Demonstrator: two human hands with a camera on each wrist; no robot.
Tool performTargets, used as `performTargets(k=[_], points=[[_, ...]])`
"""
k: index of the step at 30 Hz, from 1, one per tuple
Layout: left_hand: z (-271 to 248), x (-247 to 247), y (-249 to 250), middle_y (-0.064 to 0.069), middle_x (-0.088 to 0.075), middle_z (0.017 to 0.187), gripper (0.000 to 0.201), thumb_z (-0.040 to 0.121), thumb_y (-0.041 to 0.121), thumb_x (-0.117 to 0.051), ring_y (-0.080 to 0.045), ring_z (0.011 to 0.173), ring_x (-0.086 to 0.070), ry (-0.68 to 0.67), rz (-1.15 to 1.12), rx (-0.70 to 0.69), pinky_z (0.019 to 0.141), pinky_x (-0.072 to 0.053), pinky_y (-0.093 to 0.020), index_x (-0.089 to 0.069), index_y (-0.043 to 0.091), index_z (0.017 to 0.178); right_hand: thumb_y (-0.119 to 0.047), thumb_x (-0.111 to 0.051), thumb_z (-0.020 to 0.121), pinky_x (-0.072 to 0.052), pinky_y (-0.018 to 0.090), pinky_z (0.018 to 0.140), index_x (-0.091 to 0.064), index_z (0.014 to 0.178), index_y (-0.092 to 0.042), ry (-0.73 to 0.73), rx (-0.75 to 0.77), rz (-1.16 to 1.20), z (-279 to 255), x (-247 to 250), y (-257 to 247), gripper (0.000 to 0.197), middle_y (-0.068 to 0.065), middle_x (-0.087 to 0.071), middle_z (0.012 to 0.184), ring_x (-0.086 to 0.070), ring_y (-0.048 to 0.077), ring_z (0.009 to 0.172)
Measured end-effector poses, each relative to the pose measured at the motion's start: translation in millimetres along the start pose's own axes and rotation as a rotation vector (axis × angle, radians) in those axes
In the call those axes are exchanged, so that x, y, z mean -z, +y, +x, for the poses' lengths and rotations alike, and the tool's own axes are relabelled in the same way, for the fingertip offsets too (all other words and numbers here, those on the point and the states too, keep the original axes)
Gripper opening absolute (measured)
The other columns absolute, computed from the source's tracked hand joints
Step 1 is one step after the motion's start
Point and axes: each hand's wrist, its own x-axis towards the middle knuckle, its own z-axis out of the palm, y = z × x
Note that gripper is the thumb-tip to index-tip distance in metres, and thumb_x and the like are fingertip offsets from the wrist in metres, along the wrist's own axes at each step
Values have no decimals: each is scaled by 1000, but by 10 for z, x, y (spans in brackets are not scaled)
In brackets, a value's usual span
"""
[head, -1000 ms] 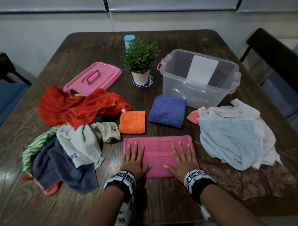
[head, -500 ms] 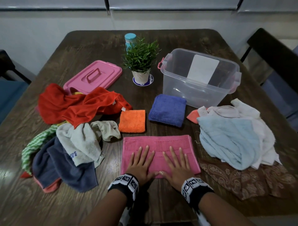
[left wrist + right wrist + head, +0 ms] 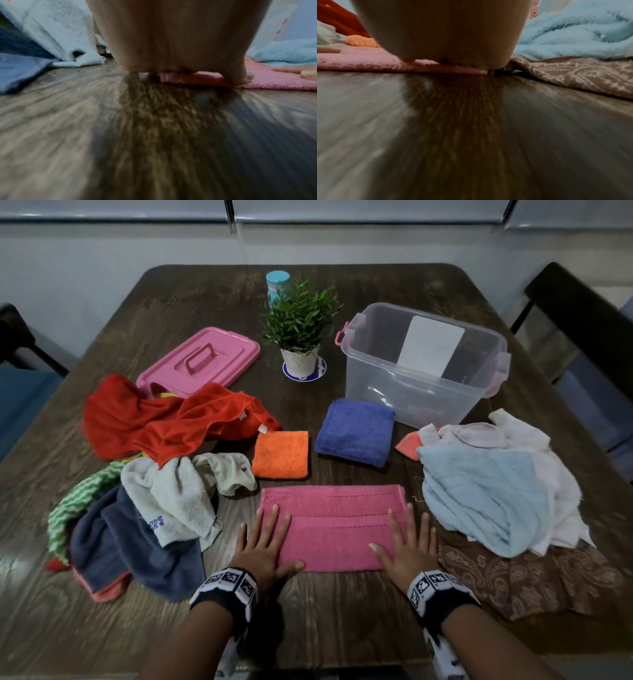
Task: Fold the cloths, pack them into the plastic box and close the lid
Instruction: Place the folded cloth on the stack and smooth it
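A folded pink towel lies flat near the table's front edge. My left hand presses flat on its left end and my right hand on its right end, fingers straight. Both wrist views show only a palm on the pink towel. Behind it lie a folded orange cloth and a folded blue towel. The clear plastic box stands open at the back right. Its pink lid lies at the back left.
A heap of loose cloths with a red one fills the left side. A light blue towel and white cloths lie on a brown patterned cloth at right. A potted plant and a teal-capped bottle stand at the back.
Both hands came together at the towel's middle, then slid apart to its left and right ends, still flat on it.
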Motion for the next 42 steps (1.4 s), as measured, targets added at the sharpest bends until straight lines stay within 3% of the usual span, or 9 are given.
performTargets(k=[3,6,11,17,23,27,30,36,42], points=[[-28,48,41,4,43,147,96,51,95,14,-12,130,46,-16,6,13,107,26,-39,47,45,125,-61,-22,96,-12,46,115,4,154,-19,125,-103,11,-54,110,-71,77,14,1,160,-7,34,145],[-35,86,73,4,45,144,98,47,94,19,-16,133,43,-41,13,29,109,22,-39,49,43,124,-46,-49,94,-31,39,104,-22,146,-16,245,-255,107,-29,257,-138,67,13,-34,143,-34,29,130],[-19,135,89,3,46,143,104,47,94,14,-23,138,35,-90,36,44,110,17,-42,47,39,128,-32,-63,86,-47,39,92,-47,118,-7,73,-410,465,164,397,-113,44,17,-59,118,-58,34,107],[-19,189,88,1,35,152,120,43,97,10,-23,142,28,-127,53,51,114,13,-48,32,29,140,-22,-60,86,-47,33,74,-54,105,-3,24,-404,606,175,484,-125,28,17,-60,105,-59,30,91],[97,537,371,-4,9,161,98,83,68,-49,-28,147,10,-44,70,25,116,4,-50,1,22,154,-15,-64,86,-50,34,77,-49,129,0,-66,-425,918,182,622,-67,48,17,-62,113,-63,29,92],[295,721,780,-9,-39,147,59,95,48,-47,-27,133,-39,22,-359,-74,110,-34,-36,-39,14,143,-17,-51,95,-46,30,74,-61,106,-15,-97,-230,909,111,703,-154,15,8,-64,98,-62,23,88],[406,827,1102,-13,-61,127,43,100,39,-41,-26,116,-56,-18,-588,-89,98,-41,-29,-58,10,128,-17,-44,98,-42,31,74,-66,97,-10,-49,-119,869,65,747,-266,23,12,-66,96,-60,24,85],[570,825,1357,-16,-65,112,39,97,38,-50,-30,103,-60,-25,-662,32,80,-41,-29,-60,4,113,-14,-37,98,-53,37,79,-67,94,-17,-275,-89,1238,6,769,-386,31,7,-67,103,-67,24,82],[593,809,1316,-14,-67,113,30,89,8,-60,-28,104,-62,87,-745,-25,78,-41,-20,-61,3,118,-5,-38,95,-53,40,85,-63,112,-16,71,-84,1019,90,687,-270,33,5,-62,103,-61,22,92]])
